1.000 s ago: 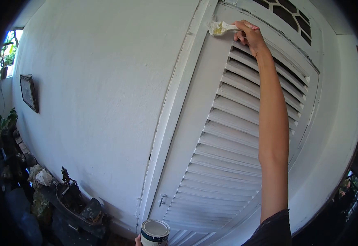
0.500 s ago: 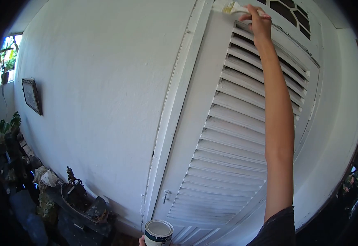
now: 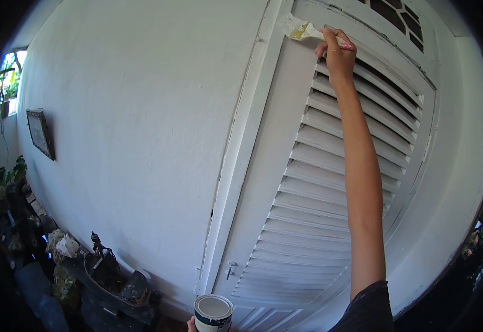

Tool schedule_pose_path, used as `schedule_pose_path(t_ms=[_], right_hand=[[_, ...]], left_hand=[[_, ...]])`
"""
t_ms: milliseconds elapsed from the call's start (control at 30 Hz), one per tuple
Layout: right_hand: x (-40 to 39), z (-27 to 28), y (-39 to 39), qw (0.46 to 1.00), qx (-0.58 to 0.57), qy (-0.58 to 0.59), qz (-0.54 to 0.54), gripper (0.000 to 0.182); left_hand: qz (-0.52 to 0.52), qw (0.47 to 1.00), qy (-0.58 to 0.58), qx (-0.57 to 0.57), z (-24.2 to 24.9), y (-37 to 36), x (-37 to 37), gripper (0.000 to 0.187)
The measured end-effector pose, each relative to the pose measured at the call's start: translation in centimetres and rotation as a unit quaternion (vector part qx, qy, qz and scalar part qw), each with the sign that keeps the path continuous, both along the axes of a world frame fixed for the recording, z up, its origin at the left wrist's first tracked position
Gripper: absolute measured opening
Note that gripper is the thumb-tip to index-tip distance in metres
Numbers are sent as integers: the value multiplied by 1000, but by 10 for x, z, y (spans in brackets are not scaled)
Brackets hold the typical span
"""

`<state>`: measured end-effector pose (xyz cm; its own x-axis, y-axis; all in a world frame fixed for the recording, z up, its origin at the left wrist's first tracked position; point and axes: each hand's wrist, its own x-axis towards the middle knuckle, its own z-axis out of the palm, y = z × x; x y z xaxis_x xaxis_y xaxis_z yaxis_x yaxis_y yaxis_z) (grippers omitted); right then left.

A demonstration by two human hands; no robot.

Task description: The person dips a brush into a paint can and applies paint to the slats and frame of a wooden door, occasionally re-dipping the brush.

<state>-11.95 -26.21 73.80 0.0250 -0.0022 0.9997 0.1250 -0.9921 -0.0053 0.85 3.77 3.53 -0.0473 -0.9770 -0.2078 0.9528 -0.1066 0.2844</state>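
Note:
High on a louvred door (image 3: 263,133), my right hand (image 3: 337,51) grips a paintbrush (image 3: 308,33) by its handle. The bristles, coated in white paint, touch or nearly touch the door's upper left corner beside the frame (image 3: 240,149). Down at the bottom edge, my left hand (image 3: 191,324) is wrapped round a paint can (image 3: 213,311) with a dark label; only some fingers show. The can is uncovered at the top, and pale paint shows inside it. White slats (image 3: 313,166) run down the door behind my right forearm.
A plain white wall (image 3: 142,110) stretches left of the door, with a small framed picture (image 3: 41,134). Dark clutter and ornaments (image 3: 111,276) stand along the wall's foot, near a leafy plant (image 3: 11,171). A door latch (image 3: 231,269) sticks out low on the door.
My right hand and the brush have shifted slightly left and down in view, at the door's upper left corner. The view has tilted slightly upward. The can is still held at the bottom.

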Motion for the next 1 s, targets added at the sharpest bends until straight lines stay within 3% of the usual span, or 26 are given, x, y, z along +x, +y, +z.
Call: schedule_pose_path(t_ms=[33, 100, 200, 300, 400, 533, 633, 667, 767, 800, 900, 1000], right_hand=[[-2, -6, -2, 1000, 6, 11, -3, 21], [-4, -25, 7, 999, 17, 34, -6, 21], [-6, -41, 8, 998, 31, 53, -26, 22], [-5, -41, 6, 997, 32, 54, -42, 22], [-5, -41, 10, 994, 45, 61, -81, 21], [-7, -44, 5, 989, 21, 74, -129, 22], [-8, -46, 17, 991, 36, 84, -98, 20], [-11, -44, 19, 990, 43, 86, -101, 22], [-22, -31, 24, 998, 12, -4, -62, 24], [-25, -26, 27, 998, -9, -28, -61, 24], [-16, -13, 20, 996, -33, -71, -42, 23], [-9, -21, 12, 998, -36, 1, -51, 22]], left_hand=[[66, 985, -153, -44, 14, 5, -1, 73], [188, 869, -440, -129, 39, 16, -5, 59], [71, 896, -418, -133, 39, 2, 9, 43], [26, 981, -175, -83, -16, -22, 13, 48], [51, 978, -200, -42, -31, -33, 11, 56], [-1, 994, -110, -27, -34, -35, 5, 65], [-70, 990, 115, 37, -19, -38, 4, 63], [-72, 983, 139, 98, -14, -39, 2, 58], [-66, 984, 144, 83, -25, -39, -11, 54], [-9, 946, -308, -105, -26, -31, -17, 50], [84, 867, -440, -218, -14, -17, -20, 53], [14, 980, -177, -90, -45, -24, -30, 58]])
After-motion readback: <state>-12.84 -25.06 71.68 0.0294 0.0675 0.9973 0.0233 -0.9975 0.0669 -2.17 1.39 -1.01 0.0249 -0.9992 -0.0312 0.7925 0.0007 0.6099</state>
